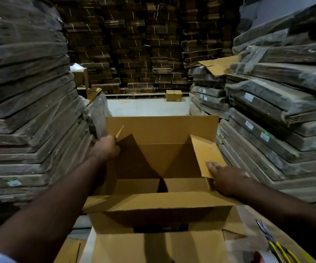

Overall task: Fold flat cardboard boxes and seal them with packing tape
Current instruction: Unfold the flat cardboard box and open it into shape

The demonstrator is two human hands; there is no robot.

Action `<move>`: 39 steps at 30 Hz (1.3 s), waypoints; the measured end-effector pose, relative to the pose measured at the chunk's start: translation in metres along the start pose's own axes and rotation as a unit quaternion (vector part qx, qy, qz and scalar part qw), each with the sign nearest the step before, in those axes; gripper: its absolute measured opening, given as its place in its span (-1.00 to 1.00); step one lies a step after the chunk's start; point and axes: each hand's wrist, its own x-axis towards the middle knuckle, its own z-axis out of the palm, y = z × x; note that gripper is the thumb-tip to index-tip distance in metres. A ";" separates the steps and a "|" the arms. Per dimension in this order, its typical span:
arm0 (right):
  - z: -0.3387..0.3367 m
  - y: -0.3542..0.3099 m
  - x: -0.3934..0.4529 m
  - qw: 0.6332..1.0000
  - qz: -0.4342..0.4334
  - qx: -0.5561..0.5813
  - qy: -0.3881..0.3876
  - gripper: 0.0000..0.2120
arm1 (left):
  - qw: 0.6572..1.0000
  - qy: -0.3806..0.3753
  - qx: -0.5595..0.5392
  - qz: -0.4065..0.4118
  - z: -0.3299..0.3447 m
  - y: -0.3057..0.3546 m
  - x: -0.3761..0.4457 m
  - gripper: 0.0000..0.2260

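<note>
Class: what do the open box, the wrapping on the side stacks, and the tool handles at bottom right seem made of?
Open box: matte brown corrugated cardboard, by its creased flaps. Wrapping on the side stacks: probably thin clear plastic film; it wrinkles and glints. Tool handles: seemingly glossy yellow plastic or rubber coating; too blurred to settle.

The fingers of the left hand (106, 149) are hidden behind the side flap (132, 156) of the cardboard box (163, 204), while the yellow-handled scissors (278, 247) and tape roll (267, 260) are cut off at the lower right edge.
</note>
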 end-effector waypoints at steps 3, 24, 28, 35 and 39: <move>0.008 0.005 0.006 0.999 -0.025 -0.018 -0.020 -0.33 | 0.992 -0.106 -0.073 0.011 0.023 -0.003 -0.005 -0.66; 0.061 -0.008 0.011 0.991 -0.014 0.129 0.022 -0.09 | 0.990 -0.126 0.067 0.013 0.118 -0.021 -0.035 -0.39; 0.053 0.009 -0.002 0.994 -0.074 0.046 0.071 -0.23 | 0.999 0.029 -0.040 0.015 0.103 -0.007 -0.025 -0.79; 0.043 -0.005 -0.027 0.968 -0.079 0.194 -0.135 0.16 | 0.997 -0.070 0.034 -0.017 0.141 0.002 -0.024 -0.64; 0.018 -0.027 -0.057 0.956 -0.104 0.208 -0.180 0.22 | 0.992 -0.106 0.074 -0.004 0.155 -0.002 -0.021 -0.42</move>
